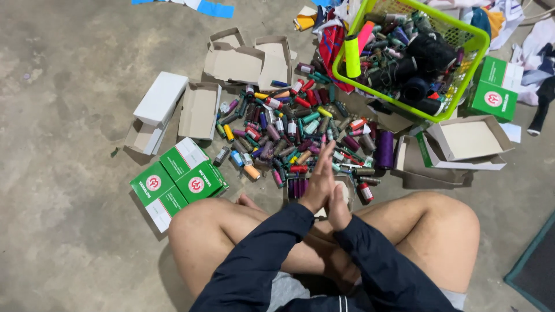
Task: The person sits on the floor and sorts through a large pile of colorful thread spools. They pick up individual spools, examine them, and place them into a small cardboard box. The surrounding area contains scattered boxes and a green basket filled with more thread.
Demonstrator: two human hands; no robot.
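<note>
Left hand: my left hand was raised flat, fingers straight and together, pressed palm to palm against the other, grasping nothing.
Right hand: my right hand lay against the left one, fingers loosely curled, empty as far as I could see.
Spools: the pile of thread spools lay on the concrete floor just beyond my hands, in many colours, jumbled and touching one another.
Small box: an open box with purple spools stood at the near edge of the pile, partly hidden behind my hands.
Purple cone: a larger purple spool stood upright at the right edge of the pile.
Basket: a lime green basket, tilted, sat behind and right of the pile, full of dark spools, with a yellow cone at its left rim.
Green boxes: closed green boxes lay left of the pile, near my left knee; more green boxes sat right of the basket.
Empty cartons: opened cardboard cartons lay behind and left of the pile, others to its right.
Legs: my bare knees were crossed on the near side of the pile.
</note>
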